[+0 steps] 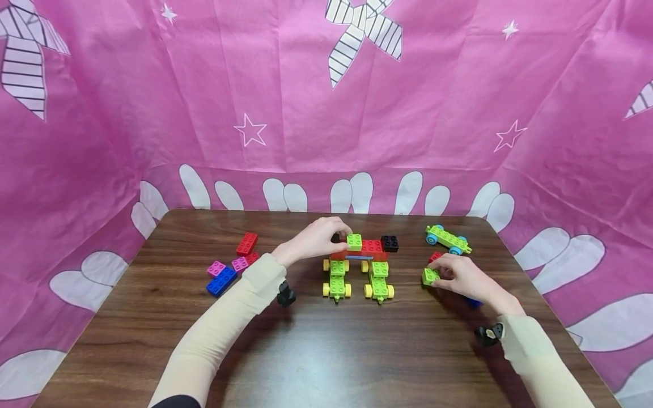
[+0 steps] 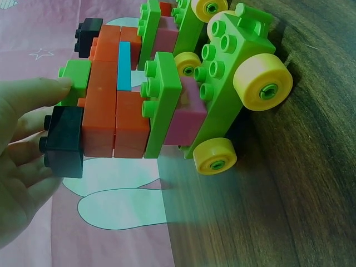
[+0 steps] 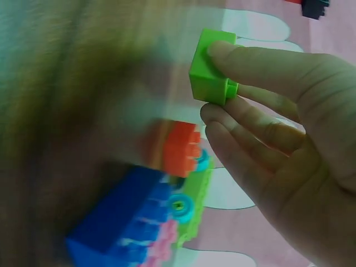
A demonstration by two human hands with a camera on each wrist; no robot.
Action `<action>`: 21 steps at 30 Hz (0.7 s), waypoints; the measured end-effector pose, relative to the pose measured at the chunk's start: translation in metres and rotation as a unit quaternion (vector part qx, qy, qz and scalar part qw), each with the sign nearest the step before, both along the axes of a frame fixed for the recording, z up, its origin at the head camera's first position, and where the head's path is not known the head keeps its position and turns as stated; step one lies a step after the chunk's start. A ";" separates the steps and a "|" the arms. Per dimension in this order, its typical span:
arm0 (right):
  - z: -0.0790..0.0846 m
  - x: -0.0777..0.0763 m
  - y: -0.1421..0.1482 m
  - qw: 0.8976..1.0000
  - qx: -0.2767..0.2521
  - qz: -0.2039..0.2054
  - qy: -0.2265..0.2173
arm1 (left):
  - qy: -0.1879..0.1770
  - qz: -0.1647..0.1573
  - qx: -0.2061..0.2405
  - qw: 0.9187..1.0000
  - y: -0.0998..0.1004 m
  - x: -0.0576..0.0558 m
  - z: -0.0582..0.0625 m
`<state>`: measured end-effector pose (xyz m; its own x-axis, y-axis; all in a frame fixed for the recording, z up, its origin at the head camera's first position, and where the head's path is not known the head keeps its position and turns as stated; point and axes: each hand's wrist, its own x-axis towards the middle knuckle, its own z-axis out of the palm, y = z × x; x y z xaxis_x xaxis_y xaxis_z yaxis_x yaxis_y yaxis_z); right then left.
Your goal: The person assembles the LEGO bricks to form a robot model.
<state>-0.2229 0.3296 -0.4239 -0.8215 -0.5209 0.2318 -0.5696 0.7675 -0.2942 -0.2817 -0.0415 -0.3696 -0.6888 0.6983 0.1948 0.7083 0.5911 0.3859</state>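
A brick build stands mid-table: two lime wheeled bases (image 1: 337, 286) with yellow wheels, bridged by red bricks (image 2: 100, 105). Pink bricks (image 2: 188, 114) show between the green layers, and a black brick (image 1: 390, 243) tops each end. On the red bridge sits a lime green brick (image 1: 354, 242), which my left hand (image 1: 315, 239) pinches, its thumb on one side and its fingers partly hidden behind. To the right, my right hand (image 1: 463, 276) pinches another lime green brick (image 3: 207, 69) between thumb and fingers. It is held above the table with its studs towards the palm.
On the left lie red bricks (image 1: 247, 243), pink bricks (image 1: 216, 268) and a blue brick (image 1: 221, 281). A lime base with blue wheels (image 1: 449, 239) stands at the back right. Beneath my right hand are a red brick (image 3: 181, 149) and a blue brick (image 3: 119, 214).
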 end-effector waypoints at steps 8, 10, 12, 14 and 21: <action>0.030 -0.007 -0.012 0.999 -0.005 -0.024 0.031 | -0.001 -0.002 0.004 1.000 0.000 0.000 0.000; 0.038 -0.009 -0.015 0.999 -0.008 -0.028 0.037 | -0.003 -0.003 0.004 1.000 0.000 0.000 0.000; 0.045 -0.011 -0.018 0.999 -0.012 -0.025 0.046 | -0.002 -0.004 0.004 1.000 -0.001 -0.001 0.001; 0.052 -0.013 -0.022 0.998 -0.015 -0.017 0.055 | 0.000 -0.003 0.002 1.000 -0.001 -0.001 0.001; 0.071 -0.020 -0.033 0.998 -0.031 -0.025 0.055 | 0.003 -0.008 -0.003 1.000 -0.002 -0.003 0.001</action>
<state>-0.2427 0.2967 -0.3524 -0.8136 -0.4627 0.3522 -0.5632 0.7777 -0.2792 -0.2844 -0.0430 -0.3688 -0.6757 0.7110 0.1947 0.7207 0.5816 0.3773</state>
